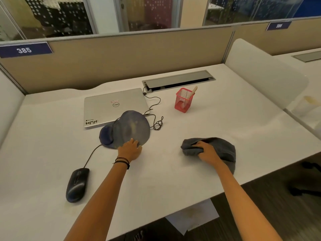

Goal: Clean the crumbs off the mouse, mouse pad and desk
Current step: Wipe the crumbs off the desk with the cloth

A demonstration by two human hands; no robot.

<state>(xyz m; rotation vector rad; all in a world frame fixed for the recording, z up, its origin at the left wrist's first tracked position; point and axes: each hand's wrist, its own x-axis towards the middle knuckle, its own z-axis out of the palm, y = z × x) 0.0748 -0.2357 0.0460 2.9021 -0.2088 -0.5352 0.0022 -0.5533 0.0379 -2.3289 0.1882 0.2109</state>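
1. Left hand [130, 149] pinches the pad [128, 127] by its near edge, tilting it up; right hand [206, 152] clutches the cloth [220, 150].
2. Mouse [76, 185] lies near-left of the left hand, on the worktop [173, 180].
3. Risk: the tipped pad may shed crumbs onto the laptop [107, 105] beyond.

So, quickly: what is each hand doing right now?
Left hand: grips the mouse pad by its near edge.
Right hand: grips the grey cloth on the desk.

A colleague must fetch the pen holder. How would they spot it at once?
Start at the white desk and find the grey cable hatch at its back edge. Just in front stands the red wire-mesh pen cup, right of the closed silver laptop. It alone is red and upright.
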